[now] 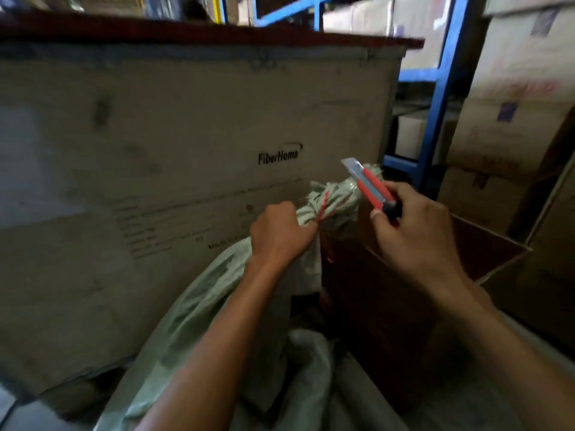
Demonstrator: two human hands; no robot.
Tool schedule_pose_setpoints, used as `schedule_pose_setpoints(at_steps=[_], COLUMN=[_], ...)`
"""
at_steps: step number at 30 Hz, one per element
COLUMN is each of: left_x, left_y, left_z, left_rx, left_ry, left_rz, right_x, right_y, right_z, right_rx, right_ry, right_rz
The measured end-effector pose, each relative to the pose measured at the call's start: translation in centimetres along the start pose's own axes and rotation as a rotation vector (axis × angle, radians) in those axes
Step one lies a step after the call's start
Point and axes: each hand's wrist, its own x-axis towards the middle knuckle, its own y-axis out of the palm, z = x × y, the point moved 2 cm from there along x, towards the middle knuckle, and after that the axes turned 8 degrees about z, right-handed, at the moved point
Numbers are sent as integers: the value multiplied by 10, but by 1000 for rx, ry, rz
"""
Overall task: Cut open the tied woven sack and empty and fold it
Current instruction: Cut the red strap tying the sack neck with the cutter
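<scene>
A pale green woven sack stands in front of me, its neck bunched and bound with a red string. My left hand is closed around the neck just below the tie. My right hand grips a red utility knife with the blade out. The blade points up and left, just right of the sack's gathered top, apart from the string.
A large wooden crate marked FiberHome stands close behind the sack. An open brown cardboard box sits to the right under my right hand. Blue shelving and stacked cartons fill the right side.
</scene>
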Motion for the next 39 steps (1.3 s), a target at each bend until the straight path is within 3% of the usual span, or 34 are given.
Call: schedule_pose_setpoints(at_steps=[4, 7, 11, 14, 17, 21, 24, 28, 30, 34, 39], left_x=[-17, -34, -63, -84, -97, -102, -103, -102, -105, -115, -119], left_y=[-52, -80, -91, -87, -78, -78, -78, -77, -81, -93, -108], left_z=[28, 52, 74, 88, 101, 111, 116, 124, 126, 125, 132], left_rx=[-320, -825, -1443, -1716, -1904, -1876, -1698, -1373, -1273, -1165, -1110], left_ry=[-76, -205, -325, -341, -282, -198, -144, -151, -158, -159, -176], left_rz=[-92, -117, 96, 242, 269, 211, 139, -246, -336, -362, -239], right_x=[1, -4, -20, -37, -53, -64, -63, -58, -57, -56, -55], right_y=[-18, -9, 20, 43, 60, 67, 67, 67, 67, 67, 66], right_z=[45, 77, 107, 117, 118, 119, 118, 115, 113, 114, 119], right_rx=[88, 254, 443, 643, 659, 585, 590, 580, 573, 602, 642], right_ry=[-92, -105, -136, -102, -116, -143, -142, -127, -128, -123, -90], right_rz=[-97, -86, 19, 94, 100, 127, 101, 70, 55, 27, 32])
